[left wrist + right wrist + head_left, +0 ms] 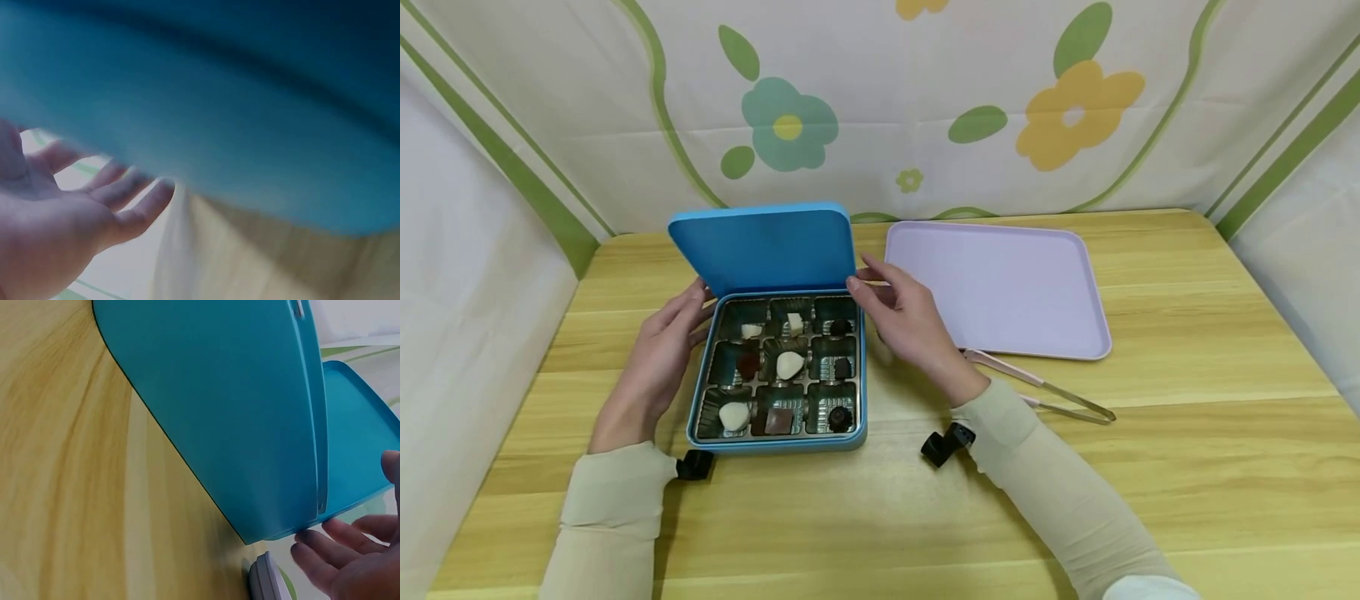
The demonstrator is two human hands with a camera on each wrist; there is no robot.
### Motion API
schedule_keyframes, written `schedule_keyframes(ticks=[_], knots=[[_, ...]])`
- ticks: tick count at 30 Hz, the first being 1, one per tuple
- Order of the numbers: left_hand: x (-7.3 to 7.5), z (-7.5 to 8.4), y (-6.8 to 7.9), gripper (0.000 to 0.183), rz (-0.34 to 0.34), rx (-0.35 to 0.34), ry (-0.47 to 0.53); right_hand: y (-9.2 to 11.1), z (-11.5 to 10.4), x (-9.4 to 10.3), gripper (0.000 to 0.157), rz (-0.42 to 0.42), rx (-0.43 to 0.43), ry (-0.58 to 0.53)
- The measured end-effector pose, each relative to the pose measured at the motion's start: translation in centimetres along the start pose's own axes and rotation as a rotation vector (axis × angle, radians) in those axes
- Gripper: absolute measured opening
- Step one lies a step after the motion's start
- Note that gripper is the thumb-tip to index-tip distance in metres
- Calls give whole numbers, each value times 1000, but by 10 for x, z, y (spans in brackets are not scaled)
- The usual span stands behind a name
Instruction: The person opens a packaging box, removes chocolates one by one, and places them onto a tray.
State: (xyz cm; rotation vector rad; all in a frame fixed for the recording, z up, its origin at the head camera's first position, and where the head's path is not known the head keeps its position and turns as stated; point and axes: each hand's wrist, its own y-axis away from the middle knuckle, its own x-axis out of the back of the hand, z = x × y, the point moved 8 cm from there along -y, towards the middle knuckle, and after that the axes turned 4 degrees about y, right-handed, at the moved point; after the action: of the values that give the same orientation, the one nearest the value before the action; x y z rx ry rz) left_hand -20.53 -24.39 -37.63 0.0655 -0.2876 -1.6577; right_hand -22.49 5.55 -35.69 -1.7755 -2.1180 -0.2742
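Note:
A blue hinged tin (778, 447) sits on the table with its lid (767, 247) tilted up at the back. Inside, a dark plastic insert has several compartments holding chocolates: white ones such as a rounded piece (789, 365), a brown square (778, 422) and dark pieces such as one (840, 418) at front right. My left hand (658, 354) is at the tin's back left corner, its fingers (147, 209) loosely extended and partly hidden behind the lid. On the other side my right hand (913, 321) has its fingers (322, 547) relaxed at the back right corner by the hinge, thumb near the lid's edge.
A lavender tray (1000, 287) lies at the back right. Metal tongs (1075, 404) with pinkish handles rest in front of it, partly behind my right wrist. A floral cloth (880, 100) hangs behind the wooden table (1210, 400).

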Motion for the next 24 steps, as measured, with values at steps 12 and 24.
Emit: schedule_keyframes(ticks=[12, 24], knots=[[7, -13, -5, 63, -121, -1, 38, -4, 5, -9, 63, -93, -41, 56], [11, -22, -2, 69, -148, -8, -15, -7, 5, -18, 68, -153, -62, 106]])
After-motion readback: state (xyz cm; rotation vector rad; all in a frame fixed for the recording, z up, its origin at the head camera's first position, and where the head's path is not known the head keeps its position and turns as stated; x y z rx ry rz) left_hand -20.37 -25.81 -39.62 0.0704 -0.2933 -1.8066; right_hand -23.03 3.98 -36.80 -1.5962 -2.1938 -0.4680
